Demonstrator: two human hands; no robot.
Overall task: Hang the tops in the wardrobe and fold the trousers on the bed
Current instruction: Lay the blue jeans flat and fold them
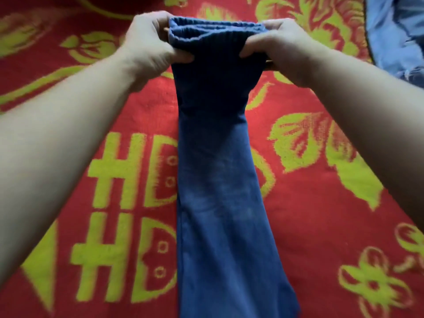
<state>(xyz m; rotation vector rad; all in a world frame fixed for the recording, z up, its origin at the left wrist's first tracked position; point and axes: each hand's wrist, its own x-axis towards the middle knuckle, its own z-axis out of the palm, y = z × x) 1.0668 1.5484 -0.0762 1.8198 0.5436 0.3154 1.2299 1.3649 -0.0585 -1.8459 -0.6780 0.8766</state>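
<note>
Dark blue trousers [218, 191] lie lengthwise down the middle of the bed, folded narrow, running from the bottom edge of the view up to my hands. Their far end is a ribbed band, doubled over and lifted off the blanket. My left hand [149, 42] grips the left side of that band, thumb in front and fingers behind. My right hand [280, 47] grips the right side the same way. Both forearms reach in from the lower corners.
The bed is covered by a red blanket [321, 214] with yellow-green flowers and letters. A pale blue denim garment [397, 33] lies crumpled at the top right corner, close to my right hand.
</note>
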